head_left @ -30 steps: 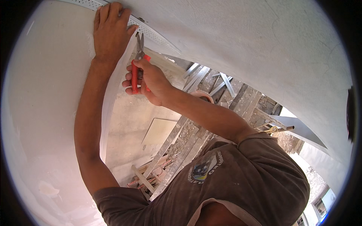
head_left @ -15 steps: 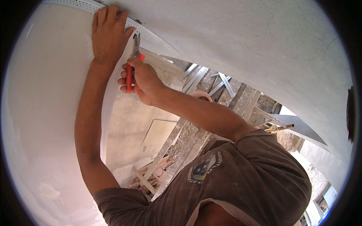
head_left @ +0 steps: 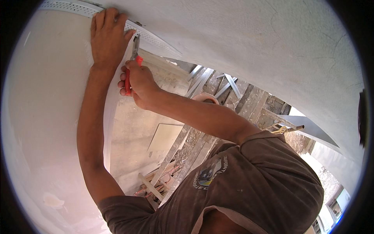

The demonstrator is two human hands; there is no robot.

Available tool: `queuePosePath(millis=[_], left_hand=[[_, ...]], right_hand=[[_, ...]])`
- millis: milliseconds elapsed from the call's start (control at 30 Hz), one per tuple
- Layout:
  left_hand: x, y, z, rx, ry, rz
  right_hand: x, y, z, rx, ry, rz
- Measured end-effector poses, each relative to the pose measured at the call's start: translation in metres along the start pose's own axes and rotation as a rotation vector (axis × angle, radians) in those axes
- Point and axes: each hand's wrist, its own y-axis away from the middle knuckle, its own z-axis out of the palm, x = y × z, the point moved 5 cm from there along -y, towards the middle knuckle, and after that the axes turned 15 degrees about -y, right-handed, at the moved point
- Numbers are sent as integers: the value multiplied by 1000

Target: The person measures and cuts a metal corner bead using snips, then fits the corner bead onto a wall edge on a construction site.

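A white perforated corner bead (head_left: 156, 41) runs along the edge where the pale wall panel meets the grey plastered surface. My left hand (head_left: 109, 39) lies over it, fingers bent across the strip and thumb stretched along it to the right. Just below that thumb, my right hand (head_left: 141, 84) is wrapped round the red handles of a pair of snips (head_left: 135, 50). The metal jaws point up and meet the strip's lower edge near the thumb tip. Whether they bite into the strip is too small to tell.
Below are scaffold planks (head_left: 253, 103) with loose metal profiles (head_left: 202, 82) on them and a round pinkish tub (head_left: 206, 97). A pale board (head_left: 165, 137) leans at the lower wall. Timber pieces (head_left: 152, 187) lie near my left elbow. The grey plastered surface (head_left: 253, 35) slopes overhead to the right.
Both hands and the snips appear slightly further left in the picture, and the view has shifted a little too. The snips' jaws look closer together than before. Both holds are unchanged.
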Motion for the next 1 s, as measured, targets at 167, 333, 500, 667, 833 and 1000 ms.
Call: queuePosePath(millis=[167,333,500,667,833,1000], left_hand=[[0,0,1,-8,-11,8],[2,-1,2,-3,1,4],[4,-1,2,9,-4,2],[2,-2,0,-3,14,0],[-1,-2,-5,-15,34,33],[-5,4,-12,10,11,116]], right_hand=[[5,-5,-1,8,-18,-34],[7,-8,-3,24,-27,-60],[9,-9,-3,7,-56,-72],[9,-7,-1,1,-60,-61],[7,-4,-5,12,-15,-57],[2,3,-8,16,9,-39]])
